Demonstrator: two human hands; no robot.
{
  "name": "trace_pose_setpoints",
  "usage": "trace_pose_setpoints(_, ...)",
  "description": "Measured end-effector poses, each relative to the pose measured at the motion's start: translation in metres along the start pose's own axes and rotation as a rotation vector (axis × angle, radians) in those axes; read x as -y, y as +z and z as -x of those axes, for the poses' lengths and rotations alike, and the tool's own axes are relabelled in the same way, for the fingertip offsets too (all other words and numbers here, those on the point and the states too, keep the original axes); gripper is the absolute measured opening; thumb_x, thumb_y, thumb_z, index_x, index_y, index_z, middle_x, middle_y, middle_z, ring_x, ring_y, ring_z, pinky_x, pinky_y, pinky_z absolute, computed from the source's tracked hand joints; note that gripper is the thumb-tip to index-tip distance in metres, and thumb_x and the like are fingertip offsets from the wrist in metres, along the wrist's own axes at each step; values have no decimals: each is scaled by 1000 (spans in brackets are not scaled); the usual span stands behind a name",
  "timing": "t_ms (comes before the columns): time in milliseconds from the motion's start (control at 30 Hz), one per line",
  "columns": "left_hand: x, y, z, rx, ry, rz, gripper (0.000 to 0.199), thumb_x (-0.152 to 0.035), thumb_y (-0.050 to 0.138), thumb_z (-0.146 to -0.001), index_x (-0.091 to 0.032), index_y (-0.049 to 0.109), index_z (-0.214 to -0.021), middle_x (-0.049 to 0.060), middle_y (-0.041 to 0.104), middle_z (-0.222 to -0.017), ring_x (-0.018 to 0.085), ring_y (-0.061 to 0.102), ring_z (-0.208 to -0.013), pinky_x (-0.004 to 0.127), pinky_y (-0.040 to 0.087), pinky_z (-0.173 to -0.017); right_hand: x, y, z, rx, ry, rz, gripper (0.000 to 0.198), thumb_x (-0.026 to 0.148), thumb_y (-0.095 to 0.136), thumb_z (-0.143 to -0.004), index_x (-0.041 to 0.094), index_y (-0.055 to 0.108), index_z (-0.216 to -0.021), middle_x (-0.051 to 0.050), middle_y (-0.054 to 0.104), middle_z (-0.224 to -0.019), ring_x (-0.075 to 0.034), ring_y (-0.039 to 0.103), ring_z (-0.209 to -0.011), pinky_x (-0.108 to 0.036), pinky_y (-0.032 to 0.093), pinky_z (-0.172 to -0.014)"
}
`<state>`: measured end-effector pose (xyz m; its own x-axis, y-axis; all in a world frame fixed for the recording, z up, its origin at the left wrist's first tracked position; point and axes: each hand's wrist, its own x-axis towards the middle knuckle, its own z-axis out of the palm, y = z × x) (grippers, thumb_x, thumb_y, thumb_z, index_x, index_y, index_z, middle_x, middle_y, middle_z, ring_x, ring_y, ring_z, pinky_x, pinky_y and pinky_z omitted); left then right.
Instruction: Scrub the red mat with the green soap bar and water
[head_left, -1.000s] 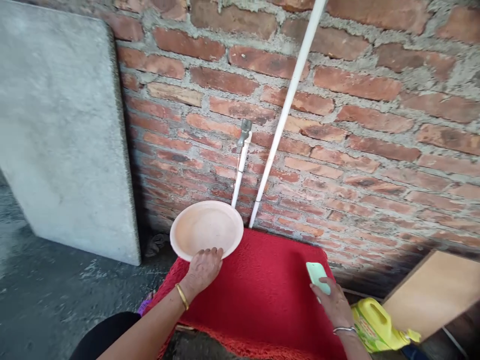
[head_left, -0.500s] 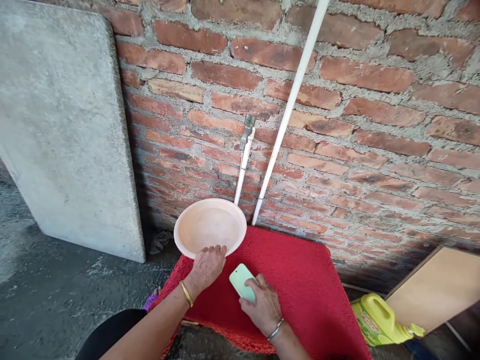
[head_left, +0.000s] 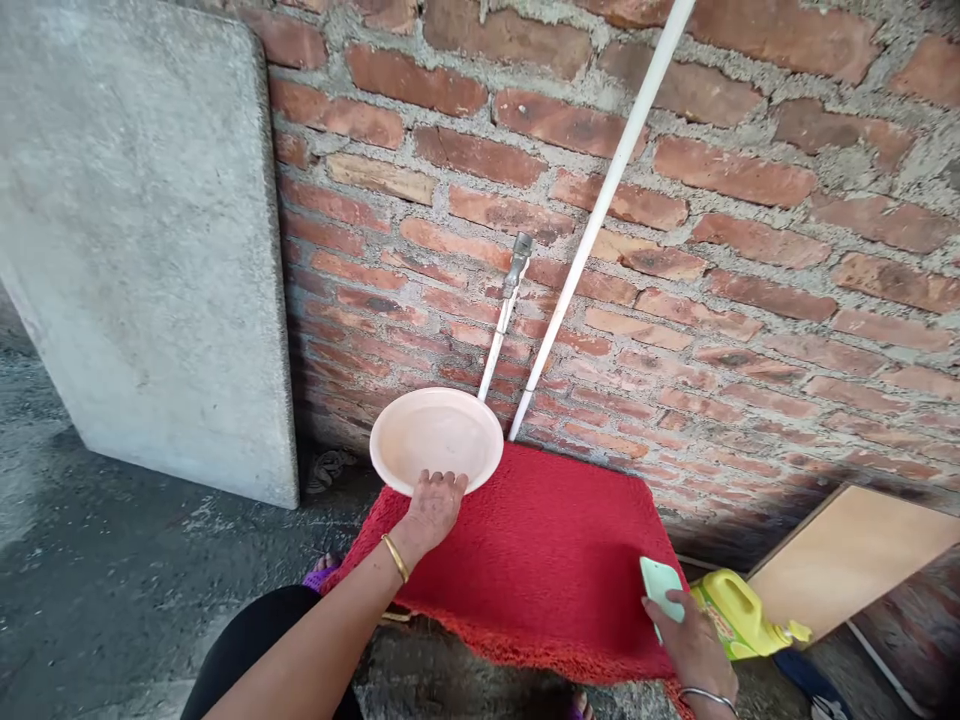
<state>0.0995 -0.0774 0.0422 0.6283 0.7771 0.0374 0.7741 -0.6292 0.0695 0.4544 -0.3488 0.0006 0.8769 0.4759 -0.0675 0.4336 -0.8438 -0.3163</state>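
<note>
My left hand (head_left: pixel 433 508) is closed over the near rim of a pale pink plastic basin (head_left: pixel 420 430), with fingers over the inside edge. The basin sits at the far left corner of a red, fleecy cloth (head_left: pixel 525 560) spread over a low support. My right hand (head_left: pixel 690 630) is closed around a mint-green oblong thing (head_left: pixel 660 580) at the cloth's right edge. It looks like a scrub brush with a small hole at one end; its underside is hidden.
A yellow jug (head_left: pixel 739 610) stands right of the cloth, by a leaning tan board (head_left: pixel 847 560). A grey slab (head_left: pixel 150 250) leans on the brick wall (head_left: pixel 750 300) at left. A tap (head_left: pixel 517 265) and a white pipe (head_left: pixel 600 210) rise behind the basin.
My right hand has moved the mint-green brush from the cloth's middle to its right edge. My left hand keeps hold of the basin rim. The view has shifted slightly.
</note>
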Motion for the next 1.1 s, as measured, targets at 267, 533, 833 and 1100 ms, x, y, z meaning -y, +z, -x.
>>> trace_pose_setpoints(267,19,0,6,23,-22,36,37,-11,44,-94,-13,66,-123,20,71,-108,34,69,-104,52,46,-95,165,61,138,217,-608,-44,30,40,64,-82,32,67,-111,-3,67,-116,-20,71,-91,-28,52,-77)
trace_pose_setpoints(533,21,1,5,16,0,35,37,-12,43,-93,-13,67,-122,20,71,-105,33,70,-100,49,48,-89,215,78,164,264,-724,45,33,36,73,-77,32,69,-110,0,66,-110,-19,69,-96,-26,49,-79)
trace_pose_setpoints(833,26,11,2,10,18,1,39,-13,40,-92,-13,69,-119,21,73,-103,34,71,-98,49,51,-86,120,48,92,153,-362,-21,29,39,64,-88,28,66,-115,-3,64,-113,-17,69,-90,-26,51,-77)
trace_pose_setpoints(1100,24,5,6,-3,35,-31,42,-16,36,-92,-12,68,-120,21,74,-103,36,72,-95,50,53,-83,11,-25,56,-189,-409,-271,47,57,53,-86,23,68,-115,-11,67,-118,-26,64,-111,-43,49,-103)
